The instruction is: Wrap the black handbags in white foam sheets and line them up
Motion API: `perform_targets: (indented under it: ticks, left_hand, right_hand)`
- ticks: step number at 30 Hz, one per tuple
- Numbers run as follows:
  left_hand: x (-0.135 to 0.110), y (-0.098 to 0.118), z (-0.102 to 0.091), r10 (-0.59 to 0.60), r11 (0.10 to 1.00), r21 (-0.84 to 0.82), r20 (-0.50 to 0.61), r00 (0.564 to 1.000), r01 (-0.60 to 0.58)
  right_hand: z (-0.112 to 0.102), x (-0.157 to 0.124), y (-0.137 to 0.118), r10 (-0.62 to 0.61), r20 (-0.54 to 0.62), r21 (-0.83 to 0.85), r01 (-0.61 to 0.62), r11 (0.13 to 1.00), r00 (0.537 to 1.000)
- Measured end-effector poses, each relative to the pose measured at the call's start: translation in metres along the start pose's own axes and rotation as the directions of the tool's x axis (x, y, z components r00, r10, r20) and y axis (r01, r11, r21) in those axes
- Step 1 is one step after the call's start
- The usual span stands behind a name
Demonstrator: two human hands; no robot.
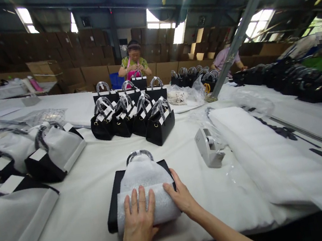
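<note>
A black handbag (pixel 111 209) stands in front of me on the white-covered table, its front covered by a sheet of white foam (pixel 145 176). Its handle (pixel 138 155), wrapped in clear plastic, rises through the top. My left hand (pixel 139 217) lies flat against the lower front of the foam, fingers spread. At the bag's right edge, my right hand (pixel 181 194) grips with the thumb on the foam and the fingers along the side, partly hidden.
Foam-wrapped handbags (pixel 55 149) stand at left; several black handbags (pixel 160 124) sit ahead. A grey tape dispenser (pixel 208 147) and stacked foam sheets (pixel 255 154) are at right. A slanted metal post (pixel 239 38) rises beyond. Another person (pixel 135 63) works across the table.
</note>
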State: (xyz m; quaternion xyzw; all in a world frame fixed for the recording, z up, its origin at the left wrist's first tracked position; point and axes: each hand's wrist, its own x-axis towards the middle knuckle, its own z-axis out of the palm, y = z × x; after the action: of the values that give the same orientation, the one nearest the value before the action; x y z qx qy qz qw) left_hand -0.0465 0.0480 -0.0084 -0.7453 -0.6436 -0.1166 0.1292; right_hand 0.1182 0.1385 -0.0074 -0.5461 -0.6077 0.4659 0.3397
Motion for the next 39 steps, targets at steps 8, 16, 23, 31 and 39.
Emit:
perform_targets:
  ticks: [8, 16, 23, 31, 39]
  left_hand:
    - [0.005, 0.001, 0.001, -0.014, 1.0, -0.006, 0.016, 1.0, 0.014]
    - [0.006, 0.003, -0.003, -0.022, 0.999, 0.028, 0.022, 1.0, 0.022]
    - [0.013, 0.004, -0.011, -0.021, 1.0, 0.01, 0.048, 0.999, 0.021]
    - [0.011, 0.003, -0.009, -0.003, 0.999, -0.034, 0.077, 0.997, 0.005]
    - [0.002, 0.0, 0.009, 0.048, 0.997, 0.065, 0.026, 0.999, -0.05]
  right_hand:
    - [-0.005, -0.001, -0.016, -0.365, -0.106, -0.362, 0.306, 0.881, 0.925]
    - [-0.026, 0.014, -0.035, -0.535, 0.22, -0.37, 0.577, 0.728, 0.816]
    - [-0.021, 0.021, -0.034, -0.468, 0.223, -0.412, 0.518, 0.75, 0.855]
    - [-0.03, 0.023, -0.027, -0.379, 0.089, -0.308, 0.387, 0.869, 0.921]
    - [-0.209, 0.054, 0.017, 0.091, -0.702, -0.063, -0.189, 0.98, 0.707]
